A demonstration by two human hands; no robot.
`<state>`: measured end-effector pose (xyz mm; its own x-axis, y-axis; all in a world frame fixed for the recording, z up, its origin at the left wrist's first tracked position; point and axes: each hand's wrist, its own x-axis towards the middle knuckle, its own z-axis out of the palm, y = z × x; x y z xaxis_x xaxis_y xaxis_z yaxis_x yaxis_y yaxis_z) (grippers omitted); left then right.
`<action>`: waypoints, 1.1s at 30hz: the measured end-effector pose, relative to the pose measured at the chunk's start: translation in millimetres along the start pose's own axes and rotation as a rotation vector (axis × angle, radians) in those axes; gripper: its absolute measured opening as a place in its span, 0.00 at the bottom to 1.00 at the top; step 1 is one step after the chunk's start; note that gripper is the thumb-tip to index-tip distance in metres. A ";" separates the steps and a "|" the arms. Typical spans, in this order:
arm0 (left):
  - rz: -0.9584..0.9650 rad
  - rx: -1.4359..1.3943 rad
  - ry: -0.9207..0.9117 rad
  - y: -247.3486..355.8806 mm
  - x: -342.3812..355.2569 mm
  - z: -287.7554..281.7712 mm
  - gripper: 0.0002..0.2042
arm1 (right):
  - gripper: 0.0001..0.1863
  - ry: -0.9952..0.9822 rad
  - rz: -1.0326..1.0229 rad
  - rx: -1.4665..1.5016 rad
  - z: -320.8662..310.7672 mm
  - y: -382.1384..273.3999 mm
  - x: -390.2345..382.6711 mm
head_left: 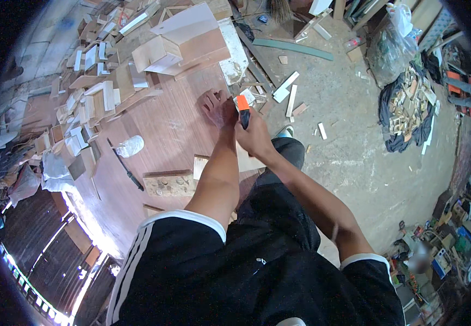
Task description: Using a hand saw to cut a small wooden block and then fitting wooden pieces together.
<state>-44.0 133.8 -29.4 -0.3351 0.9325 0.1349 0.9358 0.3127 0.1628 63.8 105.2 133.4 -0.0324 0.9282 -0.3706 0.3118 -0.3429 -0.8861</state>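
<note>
My left hand (pixel 216 108) rests on the pale wooden board (pixel 165 122) by its right edge, fingers bent and slightly apart. My right hand (pixel 253 133) is closed on an orange-and-black handled tool (pixel 243 108), just right of my left wrist; its working end is hard to make out. A small white-topped piece (pixel 246 95) lies beyond the tool. On the board are a long dark tool (pixel 135 179), a crumpled translucent bag (pixel 131 145) and a worn wooden block (pixel 168 183) near my left forearm.
Many small wood pieces (pixel 86 117) and an assembled wooden piece (pixel 203 49) crowd the board's far and left parts. On the concrete floor (pixel 355 179) lie offcuts (pixel 292 100), a green strip (pixel 292 49) and a scrap-filled black sack (pixel 404 108). Clutter (pixel 447 244) lines the right wall.
</note>
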 end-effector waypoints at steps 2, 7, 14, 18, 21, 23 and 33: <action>0.026 0.079 0.052 -15.1 -7.6 5.6 0.12 | 0.11 -0.139 0.084 -0.038 -11.2 -47.4 -23.7; -0.004 0.050 0.017 -3.5 -7.5 8.2 0.14 | 0.18 -0.082 -0.003 0.013 -35.4 -24.0 -59.7; 0.025 0.108 0.205 3.5 -3.1 7.8 0.06 | 0.14 -0.089 0.079 0.131 -66.6 -102.3 -127.6; 0.044 0.063 0.237 0.5 -2.7 11.3 0.05 | 0.15 -0.133 0.178 0.131 -84.4 -96.1 -134.4; -0.204 -0.248 -0.165 6.8 -0.4 9.2 0.14 | 0.14 -0.067 0.062 -0.005 -66.4 -52.7 -99.1; -0.177 -0.235 -0.145 5.9 0.7 8.8 0.13 | 0.07 -0.048 0.080 -0.012 -52.4 -31.7 -77.7; -0.093 -0.053 0.002 -4.6 -2.3 10.0 0.12 | 0.12 -0.020 0.056 0.104 -43.6 -61.3 -131.6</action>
<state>-46.4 132.1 -40.3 -0.4204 0.8996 0.1183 0.8936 0.3879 0.2259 90.3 10.4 248.7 -0.0374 0.9045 -0.4248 0.2140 -0.4080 -0.8876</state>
